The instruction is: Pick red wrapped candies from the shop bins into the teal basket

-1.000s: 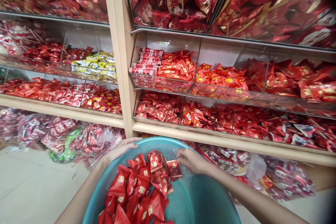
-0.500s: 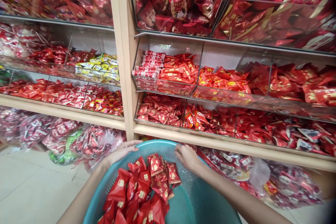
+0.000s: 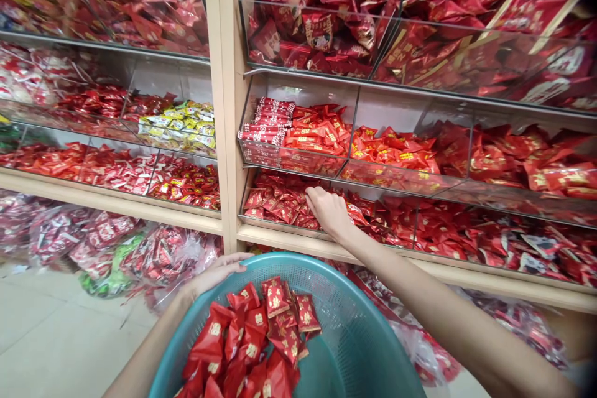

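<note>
Packets in red wrappers [image 3: 280, 204] lay right under our right fingers [image 3: 313, 198], in the lowest clear bin [image 3: 261, 219] of the shelf unit. Those fingers were bent downward and loosely together, with the tips among the heap. We could not tell whether they had closed on a packet, because the back of our right hand [image 3: 332, 212] hid the underside.

Half a second before, that hand had been lower, at the far rim of the basket [image 3: 359, 336], beside the packets lying there. It had since lifted away and crossed up over the wooden shelf edge [image 3: 280, 237] into the bin. We judged that the work in hand had shifted from the basket's load to the bin's stock.

Our left hand [image 3: 217, 273] had stayed put, its fingers [image 3: 231, 259] curled over the basket's rim and gripping it.

Below the right fingers and nearer us, a pile of red packets [image 3: 261, 336] rested against the left side of the teal basket. Just right of the fingers, the next compartments held more red wrappers. Above them sat a bin of orange-red packets [image 3: 317, 130]. Well off to the left were yellow-green packets [image 3: 180, 121], and under that shelf were clear bags of sweets [image 3: 107, 242].
</note>
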`<action>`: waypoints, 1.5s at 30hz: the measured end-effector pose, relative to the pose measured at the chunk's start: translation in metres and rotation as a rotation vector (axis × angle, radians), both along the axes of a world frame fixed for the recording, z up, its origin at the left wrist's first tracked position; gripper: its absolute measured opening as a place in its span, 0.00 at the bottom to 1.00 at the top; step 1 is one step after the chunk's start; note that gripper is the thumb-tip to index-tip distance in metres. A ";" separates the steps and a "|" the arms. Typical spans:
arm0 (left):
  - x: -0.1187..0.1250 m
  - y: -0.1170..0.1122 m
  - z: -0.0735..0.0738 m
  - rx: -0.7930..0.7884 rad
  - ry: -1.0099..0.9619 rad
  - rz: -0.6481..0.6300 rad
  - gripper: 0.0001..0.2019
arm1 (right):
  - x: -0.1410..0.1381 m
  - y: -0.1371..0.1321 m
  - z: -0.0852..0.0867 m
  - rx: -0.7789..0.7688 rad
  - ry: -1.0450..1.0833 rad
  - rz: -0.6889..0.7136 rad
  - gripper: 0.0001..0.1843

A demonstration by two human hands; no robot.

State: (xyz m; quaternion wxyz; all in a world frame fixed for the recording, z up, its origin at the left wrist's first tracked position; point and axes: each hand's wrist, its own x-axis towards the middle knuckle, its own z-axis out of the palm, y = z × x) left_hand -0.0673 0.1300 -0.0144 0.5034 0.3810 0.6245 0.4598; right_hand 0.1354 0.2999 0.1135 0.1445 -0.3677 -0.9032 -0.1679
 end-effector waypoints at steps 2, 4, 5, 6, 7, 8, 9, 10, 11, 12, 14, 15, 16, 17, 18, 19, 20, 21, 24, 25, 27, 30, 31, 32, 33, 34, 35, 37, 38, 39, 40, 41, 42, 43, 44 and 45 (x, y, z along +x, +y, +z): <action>-0.002 0.000 -0.002 0.052 -0.025 -0.049 0.24 | -0.011 0.009 0.004 0.056 -0.083 -0.002 0.16; -0.004 -0.001 -0.005 0.088 -0.037 -0.082 0.23 | -0.021 0.016 0.005 0.083 -0.128 0.019 0.15; -0.005 -0.001 -0.006 0.093 -0.033 -0.082 0.23 | -0.025 0.018 0.004 0.086 -0.141 0.026 0.15; -0.005 -0.001 -0.006 0.097 -0.028 -0.081 0.22 | -0.030 0.019 0.004 0.084 -0.151 0.029 0.15; -0.006 -0.001 -0.007 0.099 -0.024 -0.077 0.22 | -0.034 0.019 0.004 0.080 -0.160 0.032 0.15; -0.006 -0.001 -0.007 0.098 -0.024 -0.074 0.22 | -0.038 0.020 0.004 0.076 -0.167 0.032 0.15; -0.005 -0.001 -0.007 0.096 -0.026 -0.072 0.22 | -0.041 0.020 0.004 0.073 -0.172 0.034 0.15; -0.005 -0.001 -0.006 0.095 -0.028 -0.070 0.23 | -0.044 0.021 0.004 0.072 -0.174 0.036 0.14; -0.005 -0.001 -0.007 0.092 -0.030 -0.070 0.23 | -0.046 0.022 0.004 0.073 -0.175 0.038 0.14; -0.005 -0.001 -0.007 0.091 -0.031 -0.070 0.23 | -0.047 0.023 0.003 0.074 -0.174 0.040 0.14; -0.006 -0.001 -0.008 0.094 -0.031 -0.073 0.22 | -0.048 0.026 0.002 0.083 -0.166 0.044 0.14; -0.007 -0.001 -0.009 0.096 -0.030 -0.075 0.22 | -0.047 0.027 0.001 0.088 -0.161 0.046 0.14; -0.007 -0.001 -0.010 0.096 -0.028 -0.075 0.21 | -0.046 0.028 0.000 0.093 -0.156 0.047 0.14; -0.008 -0.001 -0.010 0.095 -0.025 -0.074 0.21 | -0.045 0.029 -0.002 0.099 -0.150 0.049 0.14; -0.008 -0.001 -0.011 0.093 -0.020 -0.071 0.21 | -0.044 0.030 -0.003 0.106 -0.142 0.050 0.14; -0.008 -0.001 -0.010 0.091 -0.017 -0.069 0.21 | -0.042 0.030 -0.005 0.115 -0.132 0.050 0.14; -0.008 -0.001 -0.010 0.091 -0.016 -0.069 0.21 | -0.040 0.030 -0.006 0.124 -0.120 0.048 0.14; -0.007 -0.001 -0.009 0.093 -0.016 -0.069 0.21 | -0.039 0.030 -0.008 0.132 -0.106 0.044 0.13; -0.005 -0.002 -0.005 0.086 -0.016 -0.063 0.21 | -0.033 0.030 -0.011 0.149 -0.059 0.021 0.14; -0.004 -0.002 -0.004 0.074 -0.013 -0.054 0.21 | -0.031 0.030 -0.012 0.151 -0.046 0.016 0.14; -0.002 -0.001 -0.003 0.048 -0.004 -0.037 0.22 | -0.027 0.028 -0.014 0.157 -0.022 0.015 0.15; -0.002 0.000 -0.004 0.048 0.009 -0.033 0.23 | -0.020 0.026 -0.016 0.167 0.014 0.027 0.16; -0.003 0.000 -0.005 0.059 0.010 -0.038 0.23 | -0.018 0.025 -0.017 0.170 0.026 0.032 0.16; -0.003 0.000 -0.005 0.070 0.008 -0.048 0.23 | -0.016 0.024 -0.018 0.172 0.037 0.034 0.16; -0.004 0.000 -0.005 0.080 0.003 -0.058 0.23 | -0.014 0.024 -0.019 0.173 0.046 0.036 0.17; -0.004 0.000 -0.005 0.084 -0.002 -0.067 0.23 | -0.013 0.024 -0.019 0.172 0.053 0.038 0.17; -0.004 -0.001 -0.005 0.081 -0.004 -0.072 0.23 | -0.011 0.024 -0.019 0.173 0.059 0.040 0.17; -0.003 -0.001 -0.002 0.065 0.012 -0.067 0.24 | -0.008 0.023 -0.016 0.177 0.077 0.044 0.18; -0.002 -0.002 -0.001 0.055 0.026 -0.060 0.24 | -0.006 0.023 -0.014 0.182 0.092 0.046 0.18; -0.002 -0.002 0.000 0.046 0.039 -0.053 0.24 | -0.004 0.021 -0.011 0.186 0.110 0.047 0.19; -0.001 -0.002 0.001 0.041 0.048 -0.049 0.24 | -0.001 0.019 -0.007 0.188 0.132 0.047 0.19; -0.001 -0.002 0.001 0.041 0.054 -0.047 0.24 | 0.003 0.016 -0.003 0.187 0.161 0.046 0.20; -0.001 -0.002 0.001 0.045 0.056 -0.046 0.24 | 0.008 0.012 0.000 0.184 0.196 0.048 0.20; -0.001 -0.002 0.001 0.051 0.055 -0.045 0.23 | 0.013 0.008 0.004 0.177 0.238 0.057 0.20; -0.002 -0.002 0.000 0.058 0.053 -0.044 0.23 | 0.020 0.002 0.006 0.164 0.281 0.078 0.20; -0.003 -0.002 -0.001 0.061 0.050 -0.048 0.23 | 0.028 -0.003 0.008 0.145 0.320 0.112 0.19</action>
